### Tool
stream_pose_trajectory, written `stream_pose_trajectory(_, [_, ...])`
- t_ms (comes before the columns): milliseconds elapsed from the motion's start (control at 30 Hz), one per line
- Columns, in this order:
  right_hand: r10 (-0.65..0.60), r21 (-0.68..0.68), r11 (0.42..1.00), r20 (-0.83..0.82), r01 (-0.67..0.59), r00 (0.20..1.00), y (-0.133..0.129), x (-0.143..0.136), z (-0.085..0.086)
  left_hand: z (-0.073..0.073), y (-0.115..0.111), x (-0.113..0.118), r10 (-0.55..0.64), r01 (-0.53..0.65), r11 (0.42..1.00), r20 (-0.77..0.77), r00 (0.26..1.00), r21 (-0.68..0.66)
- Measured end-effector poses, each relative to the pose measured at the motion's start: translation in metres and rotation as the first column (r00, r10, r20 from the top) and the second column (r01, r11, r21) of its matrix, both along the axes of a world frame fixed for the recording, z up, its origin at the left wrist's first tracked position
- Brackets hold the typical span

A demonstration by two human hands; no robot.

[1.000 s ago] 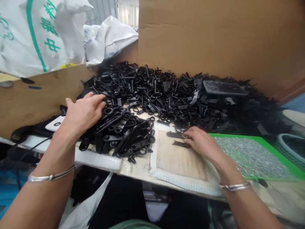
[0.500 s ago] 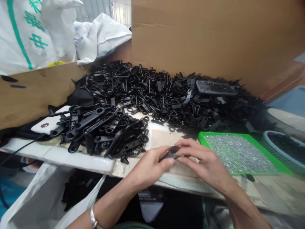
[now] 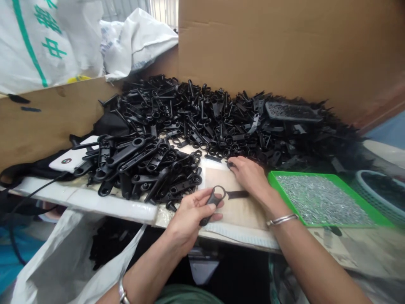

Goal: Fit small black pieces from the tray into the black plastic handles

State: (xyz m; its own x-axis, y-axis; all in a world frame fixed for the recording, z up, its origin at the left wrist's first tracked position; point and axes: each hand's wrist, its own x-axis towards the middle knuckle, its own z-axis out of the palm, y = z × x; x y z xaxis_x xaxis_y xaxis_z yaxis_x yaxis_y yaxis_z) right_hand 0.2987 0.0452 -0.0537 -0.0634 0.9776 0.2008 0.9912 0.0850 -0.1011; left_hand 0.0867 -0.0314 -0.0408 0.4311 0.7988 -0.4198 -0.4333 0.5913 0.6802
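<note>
My left hand is closed around a black plastic handle part, its round open ring end pointing up and away from me. My right hand reaches to the near edge of the large heap of black parts. Its fingertips are pinched on a small black ring, which they partly cover. Between the hands, a flat black strip lies on the tan board.
A green tray of small silvery metal pieces stands at right, beside a pale basket. Longer black handles are piled at left near a white device. A small grey tray rests on the heap. Cardboard walls the back.
My right hand has left the part in my left hand and moved forward to the small ring. My left hand has moved slightly left and keeps the handle part, ring end now exposed.
</note>
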Motion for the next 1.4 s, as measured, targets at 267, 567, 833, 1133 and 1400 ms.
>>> stream_pose_trajectory(267, [0.033, 0.053, 0.998, -0.157, -0.025, 0.987, -0.001, 0.006, 0.001, -0.003, -0.015, 0.021, -0.214, 0.217, 0.976, 0.129, 0.968, -0.013])
stream_pose_trajectory(567, [-0.033, -0.027, 0.999, -0.724, 0.019, 0.689, -0.069, 0.049, 0.022, -0.003, 0.012, 0.054, -0.120, 0.116, 0.991, 0.060, 0.991, 0.059])
stream_pose_trajectory(833, [-0.143, -0.273, 0.958, -0.728, -0.091, 0.671, -0.096, 0.040, 0.005, -0.004, 0.009, 0.042, -0.077, 0.077, 0.997, 0.110, 0.991, 0.001])
stream_pose_trajectory(1133, [0.080, -0.062, 0.993, -0.254, -0.099, 0.964, -0.112, 0.037, 0.011, -0.007, -0.003, 0.030, -0.094, 0.094, 0.996, 0.071, 0.993, 0.010])
stream_pose_trajectory(1400, [0.128, -0.046, 0.990, -0.088, -0.133, 0.988, -0.113, 0.034, 0.005, -0.009, -0.004, 0.028, -0.112, 0.111, 0.994, 0.087, 0.990, 0.013])
